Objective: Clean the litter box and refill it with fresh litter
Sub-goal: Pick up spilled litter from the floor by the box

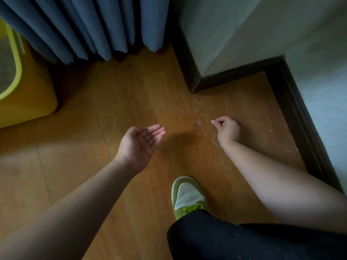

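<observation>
The right hand (227, 129) pinches at scattered litter grains (199, 121) on the floor (116, 94); the left hand (142, 140) waits cupped, palm up. The yellow litter box (28, 98) sits far left; tiny grains could slip from the palm en route

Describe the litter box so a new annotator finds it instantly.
Start at the blue curtain hanging along the top left of the head view. Just below its folds, at the left edge of the wooden floor, sits the litter box. It is the only yellow bin in view, with a lighter yellow-green rim and grey litter inside, and the frame cuts it off.
</observation>
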Demonstrator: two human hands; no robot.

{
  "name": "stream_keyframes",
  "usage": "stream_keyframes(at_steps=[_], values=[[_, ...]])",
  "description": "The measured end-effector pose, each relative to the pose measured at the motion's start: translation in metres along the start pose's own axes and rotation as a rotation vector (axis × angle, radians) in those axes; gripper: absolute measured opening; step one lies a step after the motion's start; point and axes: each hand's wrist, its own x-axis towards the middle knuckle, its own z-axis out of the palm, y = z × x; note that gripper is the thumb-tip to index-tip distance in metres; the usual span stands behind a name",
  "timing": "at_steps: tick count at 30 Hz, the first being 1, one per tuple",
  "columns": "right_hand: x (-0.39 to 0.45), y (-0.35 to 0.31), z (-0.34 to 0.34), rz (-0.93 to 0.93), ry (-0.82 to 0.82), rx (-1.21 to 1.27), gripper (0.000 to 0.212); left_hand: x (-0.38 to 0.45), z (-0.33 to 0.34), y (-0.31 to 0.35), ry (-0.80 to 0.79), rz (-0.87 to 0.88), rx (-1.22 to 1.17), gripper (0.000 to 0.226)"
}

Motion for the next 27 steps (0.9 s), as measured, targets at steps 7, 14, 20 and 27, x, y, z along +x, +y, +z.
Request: stream_keyframes(at_steps=[7, 14, 20, 27], values=[[-0.003, -0.013, -0.007, 0.069, -0.058, 0.182, 0.037, 0.0, -0.002, 0.004, -0.014, -0.002, -0.015, 0.05], [-0.01, -0.028, -0.04, 0.524, -0.317, 1.296, 0.027, 0.001, 0.009, 0.007, -0.066, 0.003, -0.017, 0.051], [-0.015, 0.009, -0.058, 0.518, -0.501, 1.56, 0.037, -0.001, 0.012, -0.006, -0.088, -0.033, 0.026, 0.054], [-0.038, 0.055, -0.054, 0.605, -0.474, 1.387, 0.042, -0.006, 0.019, -0.044, -0.104, -0.121, 0.121, 0.048]])
